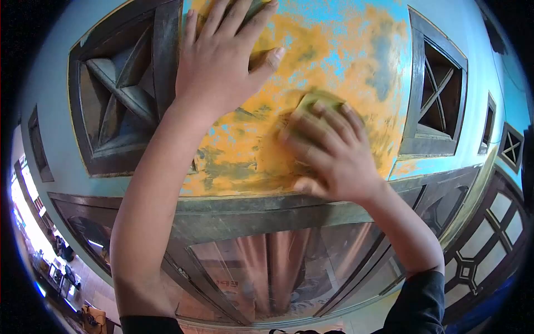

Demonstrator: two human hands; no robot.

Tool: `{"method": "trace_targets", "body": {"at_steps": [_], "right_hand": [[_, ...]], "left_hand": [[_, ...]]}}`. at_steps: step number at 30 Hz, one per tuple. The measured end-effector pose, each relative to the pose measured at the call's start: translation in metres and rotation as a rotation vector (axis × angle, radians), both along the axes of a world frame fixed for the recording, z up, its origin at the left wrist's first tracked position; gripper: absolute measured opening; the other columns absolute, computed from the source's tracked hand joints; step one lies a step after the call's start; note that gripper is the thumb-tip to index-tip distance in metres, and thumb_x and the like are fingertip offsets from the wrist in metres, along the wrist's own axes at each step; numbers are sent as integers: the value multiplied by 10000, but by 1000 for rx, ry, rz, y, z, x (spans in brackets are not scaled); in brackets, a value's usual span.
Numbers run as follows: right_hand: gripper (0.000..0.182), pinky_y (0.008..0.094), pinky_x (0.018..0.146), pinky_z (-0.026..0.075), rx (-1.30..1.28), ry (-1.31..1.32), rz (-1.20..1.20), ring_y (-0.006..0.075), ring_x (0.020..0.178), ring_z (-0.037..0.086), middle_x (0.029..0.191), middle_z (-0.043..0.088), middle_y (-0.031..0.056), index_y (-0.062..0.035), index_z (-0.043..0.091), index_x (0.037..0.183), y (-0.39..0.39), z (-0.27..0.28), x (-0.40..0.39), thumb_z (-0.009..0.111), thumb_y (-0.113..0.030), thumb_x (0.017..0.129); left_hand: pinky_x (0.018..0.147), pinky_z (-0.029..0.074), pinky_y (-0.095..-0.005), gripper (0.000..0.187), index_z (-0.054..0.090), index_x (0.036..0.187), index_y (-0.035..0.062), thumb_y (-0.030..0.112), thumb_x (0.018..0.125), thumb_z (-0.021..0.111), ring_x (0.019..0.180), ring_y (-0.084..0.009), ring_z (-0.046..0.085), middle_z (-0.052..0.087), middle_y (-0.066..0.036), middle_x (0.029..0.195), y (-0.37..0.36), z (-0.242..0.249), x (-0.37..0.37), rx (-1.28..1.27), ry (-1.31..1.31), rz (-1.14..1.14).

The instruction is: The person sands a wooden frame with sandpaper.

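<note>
My left hand [217, 67] lies flat on the upper left of a wall panel [339, 33], its fingers spread; the fingertips reach the top edge of the view. The panel is worn, with orange, blue and dark greenish patches. Lower and to the right, my right hand [342, 158] presses a flat olive-yellow piece of sandpaper [310, 101] against the panel. Its fingers lie over the piece and are smeared by motion, while the thumb points left. Most of the sandpaper is hidden beneath that hand.
Dark wooden vents with crossed bars flank the panel, one on the left [119, 92] and one on the right [436, 92]. Below runs a wooden ledge [250, 214] above glass panes with a brown curtain [286, 267]. A panelled door [489, 239] stands far right.
</note>
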State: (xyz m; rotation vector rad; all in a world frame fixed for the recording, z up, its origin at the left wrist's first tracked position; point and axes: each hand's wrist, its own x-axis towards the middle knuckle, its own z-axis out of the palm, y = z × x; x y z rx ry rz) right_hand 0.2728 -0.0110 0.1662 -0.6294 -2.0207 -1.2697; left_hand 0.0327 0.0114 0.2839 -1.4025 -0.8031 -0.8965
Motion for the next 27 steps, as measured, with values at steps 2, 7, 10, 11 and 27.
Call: {"method": "trace_targets", "body": {"at_steps": [2,7,10,11,27], "right_hand": [[572,545,1189,276,18,-54,-4,315,1395,452,1475,523,48,-282,633,1342,2,1,2,484,-662,942],[560,559,1180,275,187,272,-65,345,1389,457,1469,525,87,-233,656,1302,10,30,13,548,-627,919],[536,569,1179,267,16,32,-12,344,1402,438,1476,519,86,-237,648,1323,6,3,0,576,-577,915],[535,571,1178,267,16,6,-18,346,1403,435,1476,518,85,-239,644,1330,7,5,2,580,-569,914],[608,541,1195,265,62,88,-88,320,1404,442,1488,511,63,-289,610,1375,1,2,-20,439,-688,949]], "left_hand": [[1250,64,-563,736,294,1591,152,501,975,491,1555,-347,103,164,-126,1679,-5,1,2,-53,-18,7],[1250,69,-565,735,306,1586,152,502,970,503,1556,-339,107,179,-125,1674,-3,-1,-1,-26,-10,-19],[1249,75,-567,731,313,1584,154,504,970,502,1554,-339,115,185,-123,1673,0,0,0,-7,-7,-42],[1249,77,-568,730,315,1583,154,503,970,504,1553,-340,118,186,-122,1672,-1,0,1,-7,-14,-36],[1256,71,-548,707,311,1587,163,511,992,467,1557,-322,112,171,-107,1680,3,-2,0,19,-14,-32]]}}
